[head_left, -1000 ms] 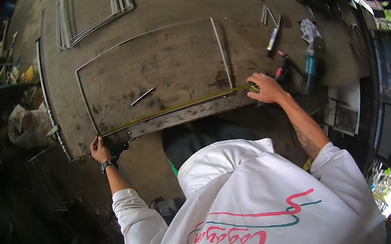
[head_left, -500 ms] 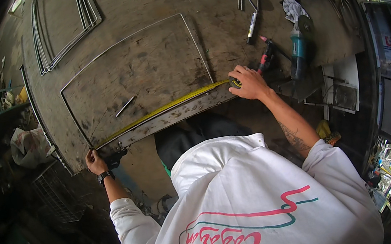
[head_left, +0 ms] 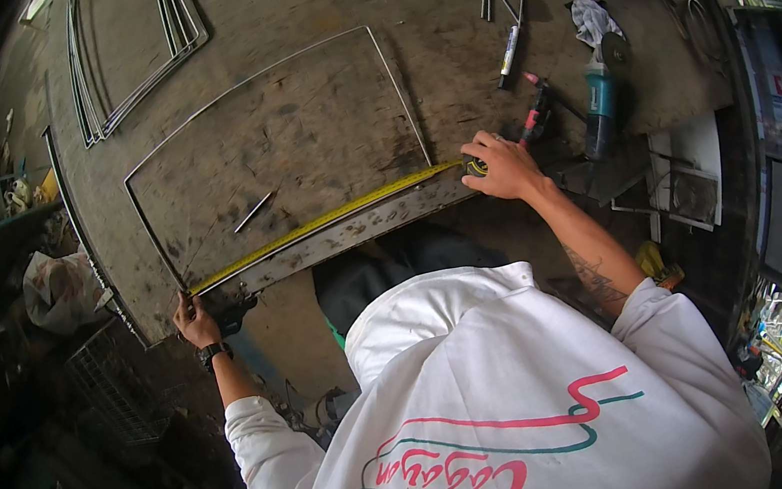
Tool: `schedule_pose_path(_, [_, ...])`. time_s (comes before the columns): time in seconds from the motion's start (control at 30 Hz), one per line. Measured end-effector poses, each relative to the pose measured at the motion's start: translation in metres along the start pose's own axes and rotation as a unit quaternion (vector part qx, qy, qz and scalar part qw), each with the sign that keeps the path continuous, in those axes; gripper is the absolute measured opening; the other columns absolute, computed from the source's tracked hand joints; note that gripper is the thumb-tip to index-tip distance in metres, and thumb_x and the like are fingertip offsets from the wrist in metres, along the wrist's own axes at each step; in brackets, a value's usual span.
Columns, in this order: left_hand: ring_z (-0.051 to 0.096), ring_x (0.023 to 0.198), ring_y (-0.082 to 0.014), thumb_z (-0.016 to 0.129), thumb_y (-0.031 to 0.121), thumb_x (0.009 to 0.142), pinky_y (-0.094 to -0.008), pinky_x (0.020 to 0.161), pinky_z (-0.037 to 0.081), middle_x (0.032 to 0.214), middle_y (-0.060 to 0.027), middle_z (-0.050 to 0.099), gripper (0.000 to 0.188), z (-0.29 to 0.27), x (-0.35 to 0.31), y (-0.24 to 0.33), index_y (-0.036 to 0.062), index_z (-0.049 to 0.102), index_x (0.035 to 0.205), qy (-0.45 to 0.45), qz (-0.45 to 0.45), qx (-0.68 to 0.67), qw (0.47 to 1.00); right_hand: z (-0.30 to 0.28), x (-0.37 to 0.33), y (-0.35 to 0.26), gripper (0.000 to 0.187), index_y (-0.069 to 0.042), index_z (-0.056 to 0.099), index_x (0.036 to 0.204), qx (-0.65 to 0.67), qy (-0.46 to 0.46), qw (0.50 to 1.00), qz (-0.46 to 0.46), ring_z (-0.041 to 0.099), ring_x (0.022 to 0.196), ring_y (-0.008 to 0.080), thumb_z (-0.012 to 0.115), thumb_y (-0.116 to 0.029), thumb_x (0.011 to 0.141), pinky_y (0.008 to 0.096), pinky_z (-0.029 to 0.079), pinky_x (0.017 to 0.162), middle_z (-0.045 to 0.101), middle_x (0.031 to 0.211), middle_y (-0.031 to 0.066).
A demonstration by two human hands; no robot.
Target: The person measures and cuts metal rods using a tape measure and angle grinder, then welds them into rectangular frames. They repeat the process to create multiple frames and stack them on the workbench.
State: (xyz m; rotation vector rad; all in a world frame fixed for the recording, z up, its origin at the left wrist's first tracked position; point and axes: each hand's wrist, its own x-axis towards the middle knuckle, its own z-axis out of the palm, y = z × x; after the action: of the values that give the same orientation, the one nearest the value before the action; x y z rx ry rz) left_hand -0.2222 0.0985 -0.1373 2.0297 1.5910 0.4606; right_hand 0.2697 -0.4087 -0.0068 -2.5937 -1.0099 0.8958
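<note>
Left hand [head_left: 194, 322] pinching the tape measure [head_left: 319, 222], right hand [head_left: 504, 168] curled round its case [head_left: 477, 168]: I'd pull taut along the worktop's near edge [head_left: 358, 224].

Tape measure [head_left: 327, 219] on table [head_left: 294, 1], frame [head_left: 398, 94] behind tape measure, grinder [head_left: 600, 99] right of both

Left hand [head_left: 195, 321] pinched; right hand [head_left: 505, 167] curled in grip; forearms [head_left: 584, 234] spread wide, reaching forward.
</note>
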Motion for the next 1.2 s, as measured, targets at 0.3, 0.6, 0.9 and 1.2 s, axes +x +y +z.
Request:
schedule_pose_path(0.3, [0.068,0.097,-0.0154,0.085,0.017,0.094,-0.0347,0.088,0.054,0.112,-0.003,0.07,0.038,0.003,0.001,-0.019,0.0133,0.078,0.131,0.007,-0.005,-0.074,0.997,-0.004,-0.001,-0.001,0.054,-0.01,0.069,0.13,-0.017,-0.008,1.0,0.003,0.064,0.121,0.0353,0.081,-0.038,0.085,0.0493,0.054,0.099,0.062,0.127,0.0098])
schedule_pose_path(0.6, [0.071,0.097,-0.0167,0.086,0.02,0.092,-0.0356,0.09,0.055,0.114,-0.0055,0.074,0.041,0.004,0.013,-0.036,0.0122,0.078,0.131,-0.027,-0.016,-0.102,0.994,-0.001,0.003,0.005,0.054,-0.01,0.071,0.128,-0.014,0.028,0.999,-0.023,0.065,0.12,0.0335,0.082,-0.038,0.083,0.0486,0.054,0.098,0.064,0.123,0.0077])
schedule_pose_path(0.9, [0.071,0.095,-0.0145,0.088,0.021,0.091,-0.0341,0.087,0.056,0.109,-0.0057,0.077,0.042,0.002,0.014,-0.028,0.01,0.078,0.13,-0.019,-0.029,-0.067,0.997,0.001,0.002,0.006,0.055,-0.011,0.071,0.128,-0.018,0.024,0.999,-0.01,0.064,0.121,0.0334,0.083,-0.038,0.081,0.049,0.054,0.098,0.064,0.124,0.0075])
schedule_pose_path(1.2, [0.069,0.091,-0.0097,0.088,0.016,0.091,-0.0295,0.085,0.055,0.105,-0.0038,0.08,0.04,0.003,0.012,-0.022,0.0079,0.078,0.128,-0.033,-0.06,-0.12,0.99,0.0,-0.002,0.008,0.055,-0.012,0.071,0.129,-0.017,0.017,1.0,-0.003,0.064,0.12,0.0331,0.082,-0.038,0.081,0.0496,0.053,0.098,0.064,0.124,0.0063])
